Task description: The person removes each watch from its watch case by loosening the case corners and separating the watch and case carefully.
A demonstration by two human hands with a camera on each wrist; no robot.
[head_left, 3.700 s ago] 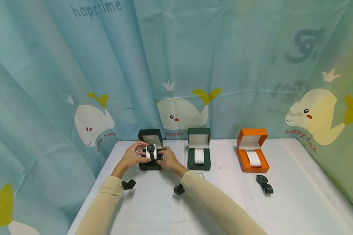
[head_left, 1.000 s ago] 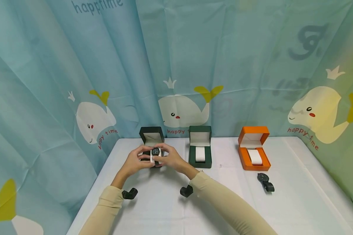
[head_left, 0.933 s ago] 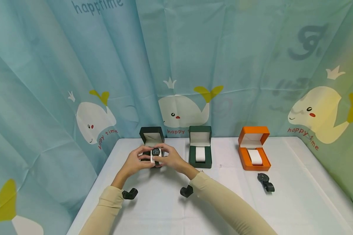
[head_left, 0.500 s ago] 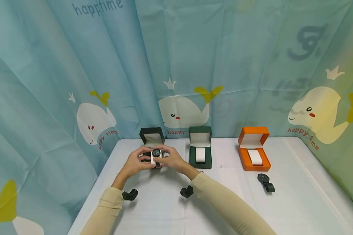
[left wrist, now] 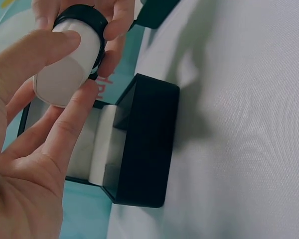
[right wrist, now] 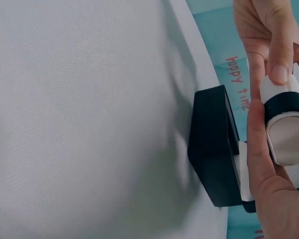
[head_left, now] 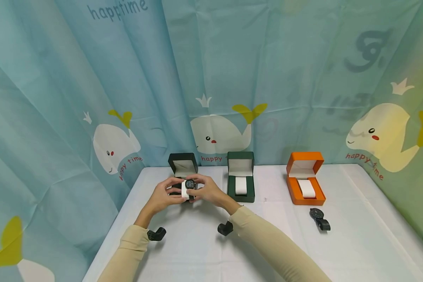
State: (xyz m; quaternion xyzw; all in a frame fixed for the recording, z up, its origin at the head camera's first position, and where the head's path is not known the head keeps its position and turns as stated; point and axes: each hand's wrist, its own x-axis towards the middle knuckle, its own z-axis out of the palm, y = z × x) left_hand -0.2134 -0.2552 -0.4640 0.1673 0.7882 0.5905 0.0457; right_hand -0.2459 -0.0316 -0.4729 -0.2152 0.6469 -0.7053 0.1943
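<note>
Both hands meet over the open black watch box [head_left: 182,157] at the left back of the table. A white watch cushion [head_left: 184,190] lies between them, with a black wristwatch [head_left: 190,184] strapped round its right-hand part. My left hand [head_left: 163,195] grips the cushion's left part; in the left wrist view its thumb presses the white surface [left wrist: 65,74]. With thumb and fingers, my right hand [head_left: 210,191] pinches the wristwatch. From the right wrist view, the black strap [right wrist: 284,105] circles the cushion near its rounded end, and the box's cushion compartment is partly hidden.
A green watch box [head_left: 240,162] and an orange one [head_left: 306,199] stand open to the right, each with a white cushion. Another black wristwatch [head_left: 318,217] lies before the orange box. Black wrist cameras [head_left: 156,234] hang below both wrists.
Earlier the wristwatch sat around the cushion's middle; now it is farther right along it. Both hands have shifted slightly right, and the right hand has come onto the watch.
</note>
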